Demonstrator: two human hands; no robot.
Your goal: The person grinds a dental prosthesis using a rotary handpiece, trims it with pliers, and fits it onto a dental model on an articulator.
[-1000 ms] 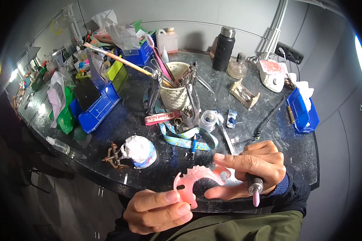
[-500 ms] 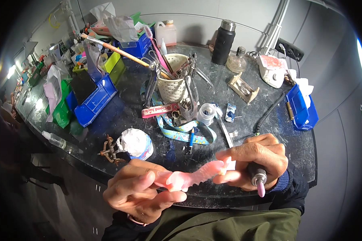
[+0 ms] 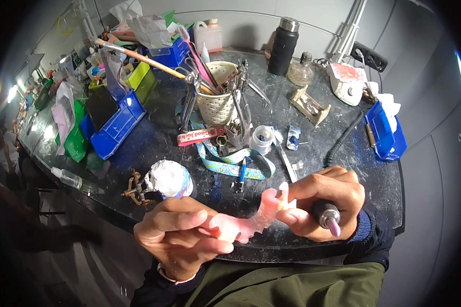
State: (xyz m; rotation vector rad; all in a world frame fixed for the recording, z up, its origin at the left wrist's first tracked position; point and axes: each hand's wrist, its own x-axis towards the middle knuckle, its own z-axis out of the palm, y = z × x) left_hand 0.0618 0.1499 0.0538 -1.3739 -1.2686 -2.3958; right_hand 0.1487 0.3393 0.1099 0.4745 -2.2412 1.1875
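Lap: olive cloth (image 3: 292, 281) spreads along the lower edge of the frame, just below the hands.
Left hand: low and left of centre, this hand (image 3: 173, 238) pinches one end of the pink denture (image 3: 265, 214) between thumb and fingers.
Right hand: right of centre, the other hand (image 3: 325, 197) has thumb and forefinger closed on the far end, while the remaining fingers curl around a grinder (image 3: 327, 214), its pink tip pointing away from the piece.
Denture: held in the air at lower centre, over the bench's near edge; a second ago its ridged edge faced the far side, and now that edge faces lower right, with the right end tipped up.
Meaning: I'd judge this a turn to look over another side, with grinding paused, as the tip touches nothing pink.
White lump: it sits in a tub (image 3: 183, 188) left of centre, beside a brown metal clamp (image 3: 134, 189).
Mid-bench: a blue patterned lanyard (image 3: 263, 168) loops near a small clear cup (image 3: 262, 140).
Tool basket: white and crammed (image 3: 216, 108), upper centre.
Back: a black bottle (image 3: 284, 48) stands beside a glass jar (image 3: 300, 74) near the wall.
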